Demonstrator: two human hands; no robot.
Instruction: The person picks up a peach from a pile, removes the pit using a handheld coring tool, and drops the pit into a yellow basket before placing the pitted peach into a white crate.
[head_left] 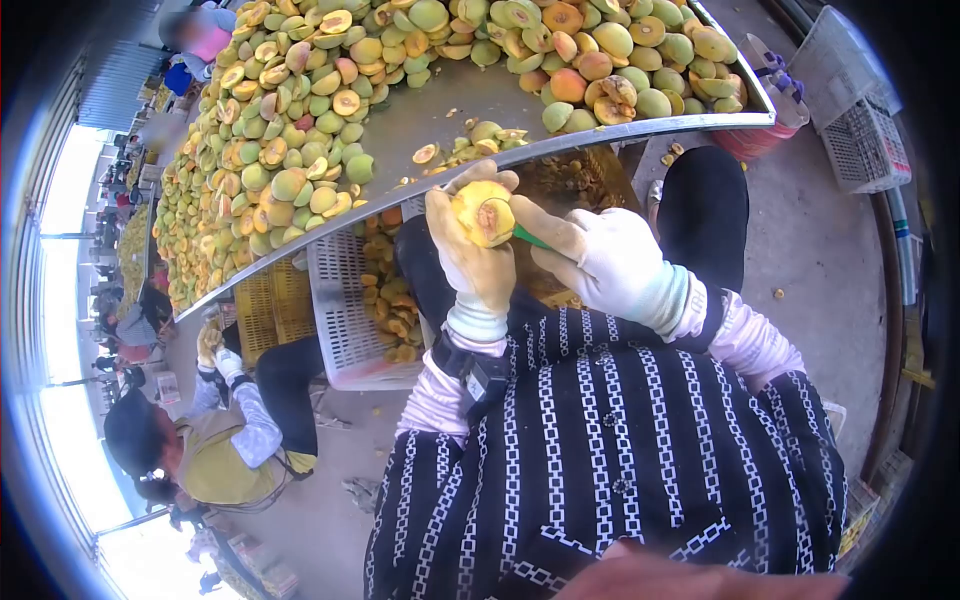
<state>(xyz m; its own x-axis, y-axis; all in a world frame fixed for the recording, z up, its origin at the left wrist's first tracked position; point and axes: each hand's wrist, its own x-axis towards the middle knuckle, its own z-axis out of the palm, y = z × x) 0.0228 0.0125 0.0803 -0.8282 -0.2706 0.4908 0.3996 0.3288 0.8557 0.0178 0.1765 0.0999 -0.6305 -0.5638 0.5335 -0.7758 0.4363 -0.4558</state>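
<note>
A halved yellow fruit (484, 214) with its brown pit area facing up rests in my left hand (472, 250), which wears a stained white glove with the fingers wrapped round it. My right hand (607, 255), gloved too, is closed on a tool with a green handle (528, 237). The tool's thin curved end touches the cut face of the fruit around the pit area. Both hands are in front of the near edge of a metal table (430, 115) heaped with green and orange fruit halves (290, 180).
A white crate (335, 300) of fruit pieces and a yellow crate (270, 310) stand below the table. A co-worker (215, 450) sits at the left. White crates (865, 145) and a red tub (745, 143) stand at the right. The table's metal rim lies just beyond my hands.
</note>
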